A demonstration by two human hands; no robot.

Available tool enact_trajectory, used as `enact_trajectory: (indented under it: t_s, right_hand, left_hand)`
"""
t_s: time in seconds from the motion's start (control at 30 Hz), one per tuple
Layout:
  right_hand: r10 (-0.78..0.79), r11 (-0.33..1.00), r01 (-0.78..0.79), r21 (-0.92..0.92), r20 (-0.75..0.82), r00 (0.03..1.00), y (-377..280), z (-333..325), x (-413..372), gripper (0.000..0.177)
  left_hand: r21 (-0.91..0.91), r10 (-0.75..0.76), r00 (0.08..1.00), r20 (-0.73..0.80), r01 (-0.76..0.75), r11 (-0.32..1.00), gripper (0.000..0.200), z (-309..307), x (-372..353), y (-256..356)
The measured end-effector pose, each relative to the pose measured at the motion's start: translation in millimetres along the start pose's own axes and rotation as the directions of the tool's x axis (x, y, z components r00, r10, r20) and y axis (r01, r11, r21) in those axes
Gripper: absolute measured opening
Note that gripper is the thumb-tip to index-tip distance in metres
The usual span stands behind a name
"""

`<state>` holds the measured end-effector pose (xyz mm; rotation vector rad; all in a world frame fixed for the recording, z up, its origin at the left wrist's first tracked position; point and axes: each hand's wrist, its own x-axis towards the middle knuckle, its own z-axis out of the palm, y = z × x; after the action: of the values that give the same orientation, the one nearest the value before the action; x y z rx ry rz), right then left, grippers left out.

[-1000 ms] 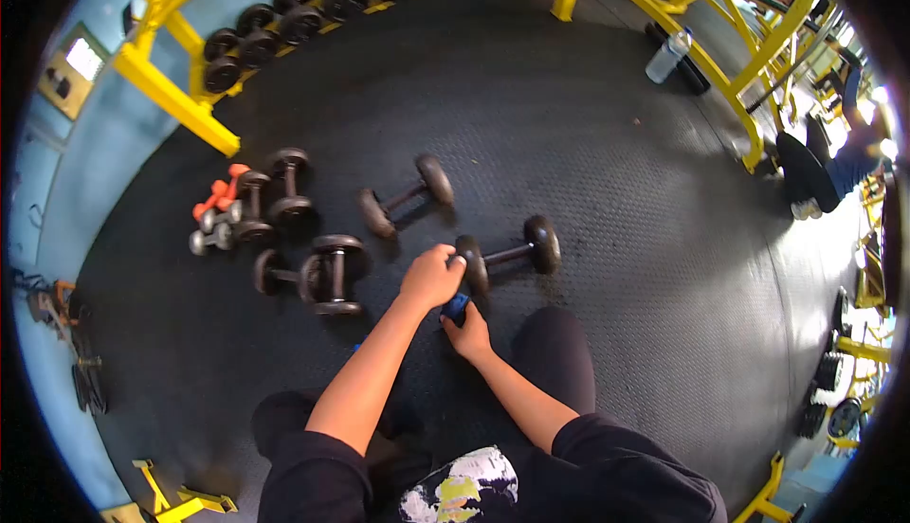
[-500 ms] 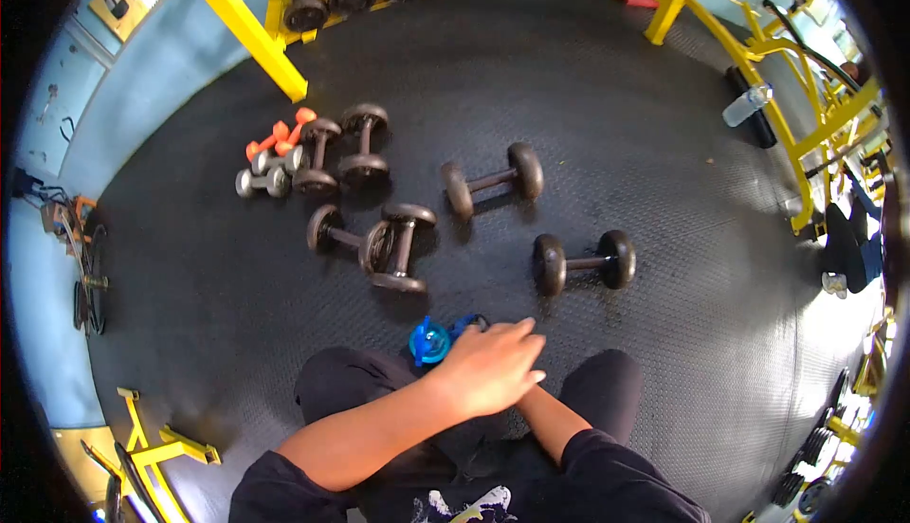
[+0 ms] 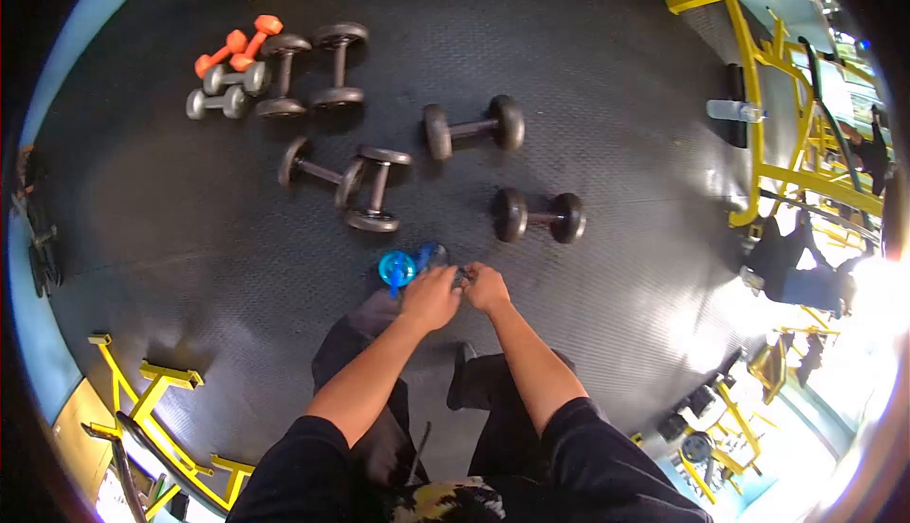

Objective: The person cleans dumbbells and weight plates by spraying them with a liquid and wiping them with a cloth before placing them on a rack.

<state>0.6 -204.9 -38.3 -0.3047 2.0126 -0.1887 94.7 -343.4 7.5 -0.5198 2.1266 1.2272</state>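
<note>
My left hand [image 3: 431, 297] and my right hand [image 3: 486, 288] are close together in front of my legs, fingers curled inward. A small dark thing [image 3: 462, 277] shows between them at the fingertips; its kind is not clear. Just beyond my left hand is a blue bottle [image 3: 397, 268], seen from above, with a blue and dark item [image 3: 432, 254] against its right side. Past the bottle lie a pair of dark dumbbells [image 3: 379, 191] [image 3: 322, 172], touching. Another dark dumbbell [image 3: 539, 217] lies beyond my right hand.
More dark dumbbells [image 3: 472, 129] [image 3: 338, 66], grey dumbbells [image 3: 218, 102] and orange dumbbells [image 3: 256, 42] lie on the black rubber floor [image 3: 607, 116]. Yellow gym frames [image 3: 749, 144] stand right, with a clear bottle [image 3: 733, 111]. Another yellow frame [image 3: 152, 400] is lower left. A person [image 3: 801, 267] is at right.
My left hand has drawn back from across my right wrist, and both hands now meet at a small dark thing. My legs are straighter, and the view has tipped further down.
</note>
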Motion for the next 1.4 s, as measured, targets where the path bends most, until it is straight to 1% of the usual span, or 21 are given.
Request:
enact_trajectory:
  t_s: [0.07, 0.17, 0.23, 0.3, 0.33, 0.37, 0.4, 0.43, 0.47, 0.5, 0.53, 0.6, 0.7, 0.77, 0.83, 0.97, 1.03, 1.1, 1.13, 1.3, 1.4]
  right_hand:
    - [0.028, 0.997, -0.023, 0.068, -0.068, 0.997, 9.4, -40.7, -17.8, 0.042]
    - [0.132, 0.99, -0.123, 0.063, -0.164, 0.978, 50.7, -83.5, -6.7, 0.037]
    - [0.052, 0.99, -0.091, -0.106, -0.322, 0.945, 81.1, -97.5, 20.6, 0.036]
    - [0.032, 0.983, -0.089, -0.163, -0.324, 0.945, 98.6, -116.3, 50.0, 0.042]
    - [-0.047, 0.971, -0.035, -0.237, -0.333, 0.942, 110.8, -116.8, 69.4, 0.044]
    - [-0.143, 0.948, 0.029, -0.316, -0.341, 0.929, 120.2, -120.7, 96.3, 0.046]
    - [-0.134, 0.953, 0.033, -0.3, -0.322, 0.937, 129.6, -120.0, 120.6, 0.046]
    - [-0.306, 0.891, 0.144, -0.431, -0.335, 0.891, 140.3, -116.0, 139.2, 0.046]
    - [-0.481, 0.79, 0.245, -0.562, -0.322, 0.815, 147.7, -114.0, 159.9, 0.046]
    - [-0.479, 0.793, 0.261, -0.55, -0.299, 0.825, 151.3, -111.4, 175.9, 0.046]
    - [-0.363, 0.806, 0.236, -0.543, -0.139, 0.921, 151.3, -109.3, 185.4, 0.044]
    - [-0.124, 0.841, 0.181, -0.511, 0.145, 0.982, 146.7, -112.1, 203.5, 0.041]
    - [-0.096, 0.87, 0.212, -0.446, 0.269, 0.958, 136.0, -124.0, 204.9, 0.04]
    - [-0.088, 0.859, 0.233, -0.456, 0.318, 0.944, 153.1, -106.6, 207.4, 0.041]
    - [-0.103, 0.844, 0.255, -0.472, 0.324, 0.94, 141.4, -126.5, 214.5, 0.041]
    - [-0.045, 0.915, 0.162, -0.37, 0.303, 0.952, 131.5, -168.7, 149.4, 0.041]
    - [-0.074, 0.926, 0.177, -0.334, 0.299, 0.951, 124.7, -203.0, 112.1, 0.041]
    - [-0.093, 0.933, 0.184, -0.311, 0.284, 0.954, 119.6, -241.1, 72.7, 0.047]
    - [-0.101, 0.97, 0.146, -0.196, 0.223, 0.97, 112.5, -267.0, 44.8, 0.049]
    - [-0.28, 0.96, 0.281, -0.013, 0.045, 0.959, 77.2, -398.1, -65.4, 0.042]
    - [-0.201, 0.977, 0.201, 0.066, -0.005, 0.98, 41.8, -475.4, -119.5, 0.047]
  left_hand:
    - [-0.044, -0.089, 0.992, -0.092, 0.086, 0.995, 0.049, 20.1, -20.1, -0.4]
    - [-0.137, -0.065, 0.997, 0.037, 0.07, 0.988, 0.048, 23.0, -37.0, 13.8]
    - [-0.176, -0.089, 0.991, 0.102, 0.106, 0.979, 0.046, 19.0, -32.8, 22.1]
    - [-0.32, -0.116, 0.992, 0.054, 0.127, 0.939, 0.043, 17.5, -24.6, 26.4]
    - [-0.309, -0.133, 0.988, 0.079, 0.151, 0.939, 0.043, 14.0, -20.9, 29.6]
    - [-0.344, -0.177, 0.984, 0.016, 0.172, 0.923, 0.042, 7.8, -11.5, 34.2]
    - [-0.375, -0.225, 0.974, -0.037, 0.196, 0.906, 0.04, 2.9, -4.3, 38.7]
    - [-0.362, -0.242, 0.97, -0.009, 0.223, 0.905, 0.04, -0.7, 1.3, 43.7]
    - [-0.39, -0.288, 0.957, -0.042, 0.249, 0.886, 0.039, -4.1, 10.1, 49.3]
    - [-0.424, -0.342, 0.937, -0.075, 0.281, 0.861, 0.038, -2.0, 16.3, 53.6]
    - [-0.43, -0.369, 0.924, -0.097, 0.296, 0.853, 0.038, 4.3, 19.2, 56.0]
    - [-0.434, -0.39, 0.916, -0.094, 0.315, 0.844, 0.038, 18.8, 24.2, 67.2]
    - [-0.459, -0.408, 0.91, -0.072, 0.333, 0.824, 0.038, 43.8, 39.0, 97.1]
    - [-0.49, -0.428, 0.903, -0.037, 0.357, 0.795, 0.038, 63.3, 34.6, 123.3]
    - [-0.544, -0.333, 0.943, 0.01, 0.285, 0.789, 0.04, 65.4, 38.8, 143.8]
    - [-0.458, -0.314, 0.949, -0.032, 0.265, 0.849, 0.041, 28.8, 27.0, 197.1]
    - [-0.401, -0.34, 0.938, -0.066, 0.287, 0.87, 0.041, 1.6, 9.8, 220.4]
    - [-0.456, -0.341, 0.937, -0.078, 0.271, 0.848, 0.041, -32.8, -6.1, 250.4]
    - [-0.45, -0.342, 0.934, -0.104, 0.262, 0.854, 0.041, -55.3, -14.7, 269.8]
    - [-0.444, -0.233, 0.892, -0.388, 0.041, 0.895, 0.037, -174.4, -59.6, 361.1]
    - [-0.451, -0.237, 0.814, -0.531, -0.035, 0.892, 0.035, -232.8, -89.3, 388.2]
